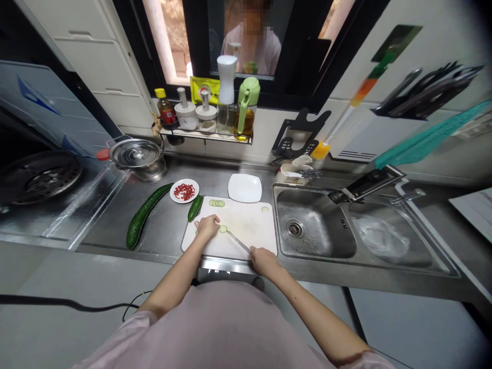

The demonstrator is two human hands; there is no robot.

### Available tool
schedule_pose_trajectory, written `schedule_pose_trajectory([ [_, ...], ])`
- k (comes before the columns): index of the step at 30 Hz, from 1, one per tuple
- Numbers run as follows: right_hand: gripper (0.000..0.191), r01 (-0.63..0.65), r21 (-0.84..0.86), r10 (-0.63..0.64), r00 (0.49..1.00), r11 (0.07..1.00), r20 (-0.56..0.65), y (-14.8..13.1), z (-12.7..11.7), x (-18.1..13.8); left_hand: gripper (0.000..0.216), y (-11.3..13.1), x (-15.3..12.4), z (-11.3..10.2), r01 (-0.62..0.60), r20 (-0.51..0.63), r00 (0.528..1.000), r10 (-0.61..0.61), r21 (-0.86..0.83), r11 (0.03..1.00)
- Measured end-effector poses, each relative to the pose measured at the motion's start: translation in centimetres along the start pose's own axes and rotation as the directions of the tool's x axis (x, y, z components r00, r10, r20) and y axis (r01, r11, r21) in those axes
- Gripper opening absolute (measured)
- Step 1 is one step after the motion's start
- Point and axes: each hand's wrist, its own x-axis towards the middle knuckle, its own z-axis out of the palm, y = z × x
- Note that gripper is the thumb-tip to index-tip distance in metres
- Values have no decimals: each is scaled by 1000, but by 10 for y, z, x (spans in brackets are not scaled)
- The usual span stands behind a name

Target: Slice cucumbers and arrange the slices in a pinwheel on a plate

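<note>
Lying on the steel counter [167, 230], the white cutting board [251, 220] probably gives flat support. The left grip [208, 227] is bent low over it; I cannot tell whether it grasps something. The right grip [265, 262] is closed around the handle of the knife [239, 242], perhaps for steering. The knife, over the board, has its long axis diagonal, tip pointing forward-left, towards one cucumber slice [223, 229].

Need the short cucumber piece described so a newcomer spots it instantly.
Start at the white cutting board, left of the sink. At its upper-left corner, between the round white dish and the left hand, lies the short cucumber piece. It is far shorter than the long cucumber further left, and unlike the pale slices on the board, it is dark green.
</note>
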Motion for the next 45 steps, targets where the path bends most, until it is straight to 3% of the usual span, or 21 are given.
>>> schedule_pose_trajectory([
  [4, 31, 39, 58, -35, 997, 998, -65, 16, 0, 2, 21, 0, 0, 1, -1, -3, 1000, 1, 7, 1000],
  [9, 36, -120, 144, 141, 979, 982, -150, 31, -2, 11, 20, 1, 0, 1, -2, -10, 1000, 2, 12, 1000],
  [15, 37, -234, 203, 267, 951, 951, -155, 34, -2, 19, 21, 5, -9, 1, -9, -25, 1000, 10, 34, 999],
  [21, 38, -247, 213, 284, 945, 945, -164, 36, 3, 24, 24, 9, -21, 11, -89, -69, 993, 98, 128, 988],
  [30, 38, -240, 165, 268, 947, 957, -179, 33, 6, 27, 18, 17, -24, 16, -104, -89, 989, 117, 139, 985],
  [39, 41, -213, 129, 234, 955, 968, -179, 35, 3, 29, 20, 22, -28, 10, -89, -104, 991, 88, -7, 996],
  [45, 41, -206, 110, 223, 959, 972, -175, 36, 2, 32, 17, -3, -38, -2, -9, -160, 987, -30, -241, 971],
])
